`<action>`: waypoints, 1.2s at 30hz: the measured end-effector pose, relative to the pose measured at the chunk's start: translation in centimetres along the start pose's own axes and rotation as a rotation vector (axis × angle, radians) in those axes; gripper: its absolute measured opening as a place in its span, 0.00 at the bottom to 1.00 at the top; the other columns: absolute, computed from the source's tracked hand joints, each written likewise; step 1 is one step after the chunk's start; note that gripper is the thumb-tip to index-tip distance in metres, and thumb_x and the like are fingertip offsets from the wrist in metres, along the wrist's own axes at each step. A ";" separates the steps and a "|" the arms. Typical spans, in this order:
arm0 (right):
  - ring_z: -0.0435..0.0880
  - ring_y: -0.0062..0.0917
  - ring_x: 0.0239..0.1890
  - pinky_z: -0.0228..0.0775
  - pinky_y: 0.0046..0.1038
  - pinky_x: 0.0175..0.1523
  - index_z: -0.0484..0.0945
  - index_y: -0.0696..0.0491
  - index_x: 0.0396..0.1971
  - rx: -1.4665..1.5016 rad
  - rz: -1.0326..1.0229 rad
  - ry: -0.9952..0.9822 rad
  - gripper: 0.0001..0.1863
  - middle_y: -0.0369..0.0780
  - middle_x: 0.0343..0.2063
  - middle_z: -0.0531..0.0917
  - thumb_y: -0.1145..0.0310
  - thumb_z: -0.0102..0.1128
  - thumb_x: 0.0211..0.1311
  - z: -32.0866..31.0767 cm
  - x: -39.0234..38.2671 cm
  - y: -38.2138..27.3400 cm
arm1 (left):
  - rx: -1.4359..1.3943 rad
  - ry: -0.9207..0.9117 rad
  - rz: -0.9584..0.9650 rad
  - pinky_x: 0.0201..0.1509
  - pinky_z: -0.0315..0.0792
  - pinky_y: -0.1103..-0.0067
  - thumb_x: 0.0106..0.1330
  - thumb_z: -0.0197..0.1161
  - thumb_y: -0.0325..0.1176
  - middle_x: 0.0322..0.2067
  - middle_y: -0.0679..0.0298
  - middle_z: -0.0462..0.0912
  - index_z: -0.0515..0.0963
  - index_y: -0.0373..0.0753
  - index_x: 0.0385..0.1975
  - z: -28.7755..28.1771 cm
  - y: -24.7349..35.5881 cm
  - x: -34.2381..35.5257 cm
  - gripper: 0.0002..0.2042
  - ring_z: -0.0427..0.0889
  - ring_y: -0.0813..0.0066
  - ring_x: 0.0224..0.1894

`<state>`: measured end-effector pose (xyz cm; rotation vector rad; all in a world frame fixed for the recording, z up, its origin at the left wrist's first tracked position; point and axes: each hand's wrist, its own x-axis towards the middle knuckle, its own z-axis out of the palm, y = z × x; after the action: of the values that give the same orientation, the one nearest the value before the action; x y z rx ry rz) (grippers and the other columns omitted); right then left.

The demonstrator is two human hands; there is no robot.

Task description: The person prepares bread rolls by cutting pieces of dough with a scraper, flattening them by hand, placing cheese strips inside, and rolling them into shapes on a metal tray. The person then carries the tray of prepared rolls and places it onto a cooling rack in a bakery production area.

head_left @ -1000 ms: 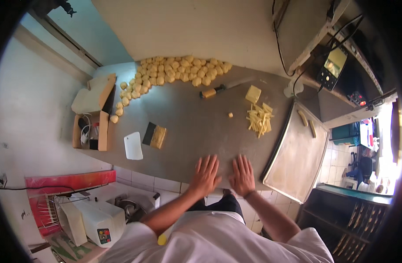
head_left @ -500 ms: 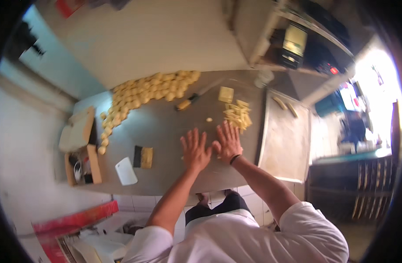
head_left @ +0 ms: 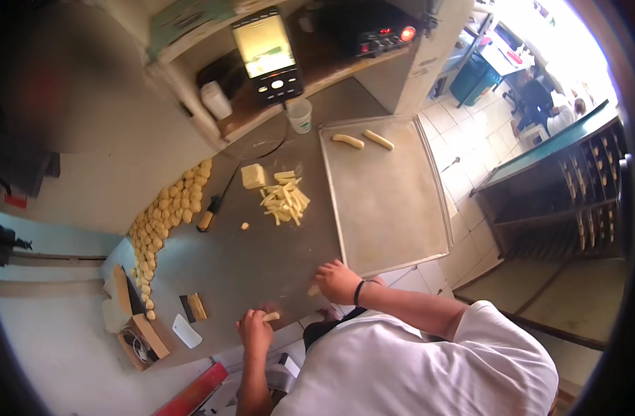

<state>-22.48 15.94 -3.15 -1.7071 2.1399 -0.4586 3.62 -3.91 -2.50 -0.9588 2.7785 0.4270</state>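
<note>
Near the table's front edge, my left hand (head_left: 254, 330) has its fingers curled round a small pale dough piece (head_left: 271, 317), one end of which sticks out to the right. My right hand (head_left: 339, 280) is closed beside the near left corner of the metal tray (head_left: 390, 201). Another bit of pale dough (head_left: 313, 290) shows at its fingertips. Whether the two bits join is not clear. Beyond the hands lie a heap of pale yellow sticks (head_left: 286, 202), a matching block (head_left: 253, 176) and a single small piece (head_left: 244, 226). Two dough rolls (head_left: 348, 141) rest at the tray's far end.
Many dough balls (head_left: 166, 208) line the table's far left side. A knife (head_left: 208, 216), a wooden-handled scraper (head_left: 194, 307), a white plastic scraper (head_left: 187, 331) and an open cardboard box (head_left: 145, 341) lie leftward. A clear cup (head_left: 299, 116) stands behind; a rack (head_left: 560, 201) is at right.
My view has swung to the right. My hands, flat and spread side by side before, are now apart, curled and closer to the table's front edge, with dough at their fingers.
</note>
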 end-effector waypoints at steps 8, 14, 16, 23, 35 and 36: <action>0.86 0.42 0.43 0.81 0.37 0.50 0.87 0.52 0.40 0.532 0.300 0.687 0.08 0.45 0.40 0.87 0.77 0.60 0.66 -14.9 -3.1 18.5 | -0.284 0.007 0.279 0.54 0.73 0.60 0.62 0.64 0.24 0.43 0.58 0.85 0.84 0.41 0.41 -8.4 19.9 13.0 0.10 0.84 0.55 0.49; 0.85 0.42 0.48 0.78 0.38 0.53 0.84 0.54 0.48 0.090 0.374 1.083 0.11 0.44 0.48 0.86 0.76 0.63 0.66 -19.9 -2.0 30.4 | -0.192 0.484 0.776 0.61 0.69 0.61 0.63 0.62 0.23 0.51 0.62 0.83 0.82 0.38 0.48 -6.8 35.3 26.6 0.13 0.81 0.60 0.55; 0.84 0.43 0.52 0.77 0.39 0.58 0.84 0.53 0.50 0.072 0.323 1.065 0.13 0.44 0.51 0.85 0.76 0.63 0.66 -17.7 -1.6 33.6 | -0.083 0.462 0.765 0.66 0.66 0.56 0.65 0.60 0.25 0.56 0.61 0.81 0.82 0.40 0.50 -2.5 35.4 31.1 0.14 0.79 0.62 0.60; 0.81 0.47 0.58 0.73 0.43 0.64 0.82 0.56 0.55 0.146 0.482 0.807 0.16 0.49 0.55 0.83 0.73 0.63 0.69 -15.1 -3.6 24.2 | -0.275 0.604 0.535 0.70 0.64 0.52 0.61 0.62 0.24 0.62 0.59 0.78 0.81 0.39 0.54 0.5 29.0 26.9 0.19 0.75 0.59 0.66; 0.84 0.45 0.50 0.78 0.42 0.57 0.82 0.56 0.53 0.338 -0.224 -0.038 0.17 0.48 0.49 0.84 0.76 0.66 0.63 -6.1 10.2 0.5 | -0.756 0.413 0.065 0.62 0.75 0.64 0.68 0.64 0.23 0.53 0.57 0.85 0.83 0.37 0.53 1.8 3.9 5.3 0.14 0.82 0.55 0.55; 0.84 0.45 0.50 0.78 0.42 0.57 0.82 0.56 0.53 0.313 -0.231 -0.045 0.17 0.48 0.49 0.84 0.76 0.66 0.63 -5.3 13.1 -1.2 | -0.765 0.407 0.066 0.60 0.77 0.65 0.68 0.64 0.23 0.53 0.58 0.85 0.82 0.38 0.53 1.9 1.4 4.6 0.14 0.84 0.56 0.53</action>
<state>-26.56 3.03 1.02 -1.7659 1.7376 -0.7661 -0.71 -4.92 -5.16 -1.1926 3.0366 1.5359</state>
